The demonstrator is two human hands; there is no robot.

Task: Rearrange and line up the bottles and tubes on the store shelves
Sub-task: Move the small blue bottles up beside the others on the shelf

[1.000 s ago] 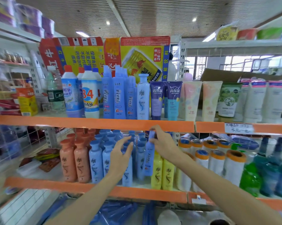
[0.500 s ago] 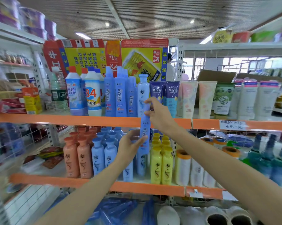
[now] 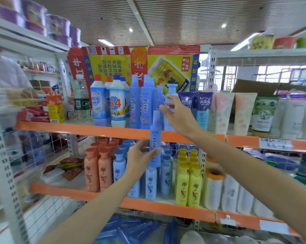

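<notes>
Arms reached up from below toward the shelves. Left hand held a slim blue bottle by its lower part, fingers curled round it, in front of the orange edge of the upper shelf. It stood upright, long axis vertical, cap up, label facing the camera. Right hand hung higher and farther in, fingers spread and loose, holding nothing, at a pale blue bottle on the upper shelf; whether it touched was unclear.

Judged from this, the step in hand was moving the slim bottle up to its matching tall blue bottles on that shelf. Next would call for lifting it over the edge, making a gap beside the row, and setting it down upright, label forward.
</notes>
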